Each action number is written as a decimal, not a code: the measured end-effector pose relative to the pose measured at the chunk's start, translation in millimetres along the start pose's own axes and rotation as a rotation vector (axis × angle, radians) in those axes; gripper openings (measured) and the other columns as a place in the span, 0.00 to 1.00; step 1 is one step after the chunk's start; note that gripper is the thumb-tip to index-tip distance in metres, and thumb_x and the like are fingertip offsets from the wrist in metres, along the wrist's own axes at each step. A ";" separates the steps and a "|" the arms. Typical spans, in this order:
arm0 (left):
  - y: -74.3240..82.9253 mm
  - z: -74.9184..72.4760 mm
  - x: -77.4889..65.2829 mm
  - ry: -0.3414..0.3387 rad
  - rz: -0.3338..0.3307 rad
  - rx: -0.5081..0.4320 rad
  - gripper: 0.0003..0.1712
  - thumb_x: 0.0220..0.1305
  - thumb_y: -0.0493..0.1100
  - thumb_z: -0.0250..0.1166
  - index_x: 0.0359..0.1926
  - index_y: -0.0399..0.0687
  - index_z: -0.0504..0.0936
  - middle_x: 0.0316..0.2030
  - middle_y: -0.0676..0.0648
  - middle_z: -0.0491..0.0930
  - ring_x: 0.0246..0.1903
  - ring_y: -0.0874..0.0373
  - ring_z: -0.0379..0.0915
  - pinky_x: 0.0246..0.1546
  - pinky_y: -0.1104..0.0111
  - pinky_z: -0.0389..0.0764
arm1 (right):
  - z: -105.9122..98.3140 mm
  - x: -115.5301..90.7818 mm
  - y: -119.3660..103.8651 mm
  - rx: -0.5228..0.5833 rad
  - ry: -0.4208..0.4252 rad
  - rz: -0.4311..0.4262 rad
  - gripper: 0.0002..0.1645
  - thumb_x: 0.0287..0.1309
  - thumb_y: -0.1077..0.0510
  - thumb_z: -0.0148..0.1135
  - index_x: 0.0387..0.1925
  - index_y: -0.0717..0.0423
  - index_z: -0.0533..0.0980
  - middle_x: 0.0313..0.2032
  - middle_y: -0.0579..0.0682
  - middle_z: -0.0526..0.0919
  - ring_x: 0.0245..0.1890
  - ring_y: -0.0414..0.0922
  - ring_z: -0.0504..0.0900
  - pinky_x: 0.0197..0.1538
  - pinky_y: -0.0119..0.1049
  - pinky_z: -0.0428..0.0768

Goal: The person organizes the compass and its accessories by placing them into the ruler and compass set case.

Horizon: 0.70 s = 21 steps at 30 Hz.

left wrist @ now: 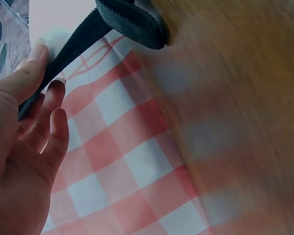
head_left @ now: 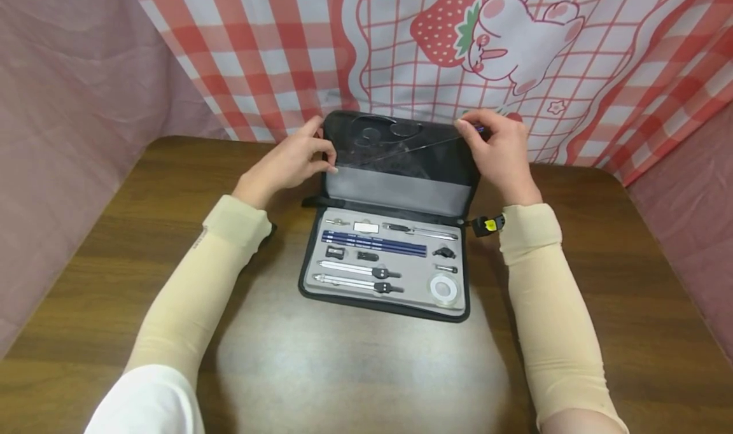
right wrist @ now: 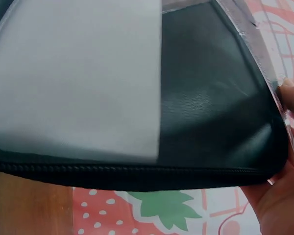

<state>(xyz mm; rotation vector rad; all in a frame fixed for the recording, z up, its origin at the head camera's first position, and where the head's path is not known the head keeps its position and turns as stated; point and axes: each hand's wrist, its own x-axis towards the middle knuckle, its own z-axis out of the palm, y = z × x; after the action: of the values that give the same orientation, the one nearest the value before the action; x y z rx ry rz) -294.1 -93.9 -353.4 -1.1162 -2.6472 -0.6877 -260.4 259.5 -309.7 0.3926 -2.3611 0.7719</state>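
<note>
A black zip case (head_left: 386, 308) lies unfolded, its lid (head_left: 343, 116) raised at the back. Clear plastic drawing templates (head_left: 366, 135), with round cut-outs and a long slanted edge, lie against the lid above a grey pocket (head_left: 395, 189). My left hand (head_left: 294, 157) grips the lid's left edge, thumb in front and fingers behind in the left wrist view. At the upper right corner, my right hand (head_left: 498, 147) pinches a clear plastic set square (right wrist: 270, 73); its marked edge overhangs the lid in the right wrist view. The right fingertips are partly hidden.
In the case's grey tray (head_left: 415, 281) sit blue pencils (head_left: 372, 243), two compasses (head_left: 357, 276), a white eraser (head_left: 366, 227), a sharpener (head_left: 335, 252) and a tape roll (head_left: 443, 287). A checked cloth (head_left: 275, 52) hangs behind the wooden table (head_left: 366, 370).
</note>
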 end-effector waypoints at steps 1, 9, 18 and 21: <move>-0.1 0.2 -0.1 0.002 0.000 -0.002 0.07 0.52 0.52 0.65 0.29 0.57 0.77 0.41 0.49 0.58 0.34 0.58 0.61 0.33 0.67 0.67 | 0.7 0.2 0.1 0.004 0.006 -0.016 0.21 0.57 0.40 0.55 0.38 0.51 0.81 0.32 0.44 0.82 0.31 0.35 0.73 0.36 0.33 0.68; -1.0 1.6 -0.5 -0.011 -0.061 -0.048 0.07 0.52 0.52 0.65 0.29 0.57 0.78 0.39 0.51 0.62 0.34 0.58 0.63 0.34 0.68 0.68 | -3.3 1.0 -1.4 0.078 -0.060 0.011 0.17 0.52 0.42 0.62 0.37 0.47 0.83 0.35 0.40 0.83 0.37 0.33 0.75 0.42 0.30 0.70; -1.5 3.1 -0.9 0.069 -0.079 -0.137 0.18 0.52 0.55 0.66 0.29 0.53 0.67 0.25 0.51 0.68 0.26 0.60 0.64 0.27 0.68 0.66 | -7.7 -0.9 -0.3 0.101 -0.209 0.056 0.06 0.49 0.54 0.67 0.30 0.51 0.80 0.43 0.39 0.79 0.47 0.36 0.72 0.53 0.31 0.67; 1.3 -0.5 -1.0 0.132 -0.091 -0.114 0.22 0.54 0.61 0.62 0.28 0.52 0.63 0.21 0.48 0.63 0.23 0.58 0.61 0.25 0.66 0.63 | -7.2 -1.4 -0.4 0.097 -0.227 0.041 0.08 0.46 0.56 0.69 0.29 0.51 0.78 0.43 0.39 0.77 0.47 0.36 0.71 0.52 0.32 0.67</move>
<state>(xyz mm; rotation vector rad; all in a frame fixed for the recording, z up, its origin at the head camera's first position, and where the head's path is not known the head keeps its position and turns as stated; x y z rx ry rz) -292.5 -94.1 -352.8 -0.9465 -2.5882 -0.9070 -255.8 263.8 -305.8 0.4965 -2.5553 0.9053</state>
